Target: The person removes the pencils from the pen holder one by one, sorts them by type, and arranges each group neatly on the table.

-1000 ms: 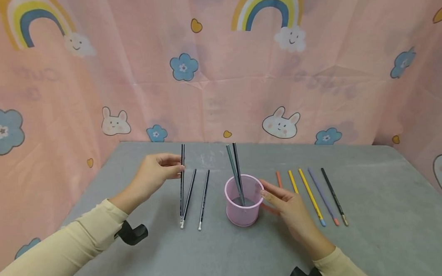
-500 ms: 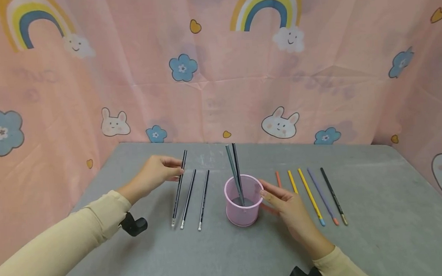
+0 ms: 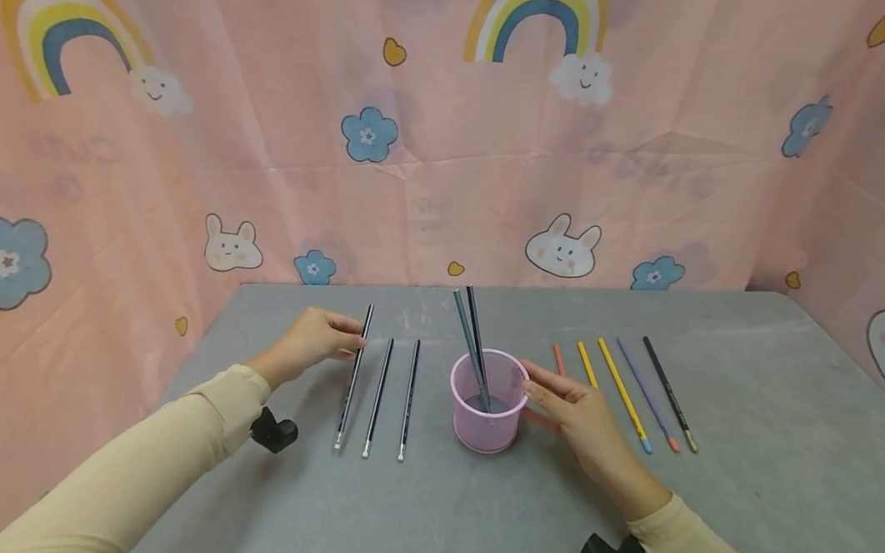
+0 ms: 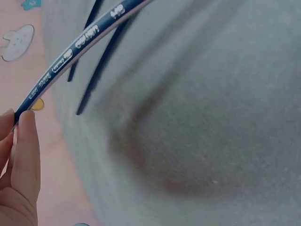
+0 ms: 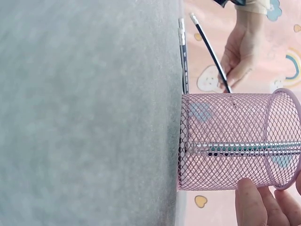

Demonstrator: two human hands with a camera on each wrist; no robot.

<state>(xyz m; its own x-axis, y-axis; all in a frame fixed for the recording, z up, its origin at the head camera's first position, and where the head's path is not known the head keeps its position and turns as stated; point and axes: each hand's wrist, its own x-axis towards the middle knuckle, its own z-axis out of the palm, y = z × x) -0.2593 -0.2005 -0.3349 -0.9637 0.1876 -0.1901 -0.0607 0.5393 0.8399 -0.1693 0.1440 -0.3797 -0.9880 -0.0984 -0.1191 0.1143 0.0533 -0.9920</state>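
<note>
My left hand [image 3: 314,342] pinches a dark pencil [image 3: 352,390] near its far end. Its white eraser end points toward me, and in the right wrist view this pencil [image 5: 209,47] hangs tilted above the table. Two similar dark pencils, a nearer-left one [image 3: 379,397] and another [image 3: 410,399], lie to its right. My right hand [image 3: 581,424] holds the pink mesh pencil cup [image 3: 488,433] by its right side, with fingers at the rim. Two pencils [image 3: 470,342] stand leaning inside the cup, one greenish and one black. In the left wrist view, thumb and fingers [image 4: 26,150] meet on the pencil.
Right of the cup lie several pencils: orange [image 3: 559,358], yellow [image 3: 623,392], another yellow partly behind my hand, purple [image 3: 647,391] and black [image 3: 670,394]. The grey table [image 3: 781,426] ends at a pink patterned cloth [image 3: 438,185] behind.
The pencil in my left hand has tilted and its eraser end has swung left, away from the two lying pencils. My right hand and the cup have stayed in place.
</note>
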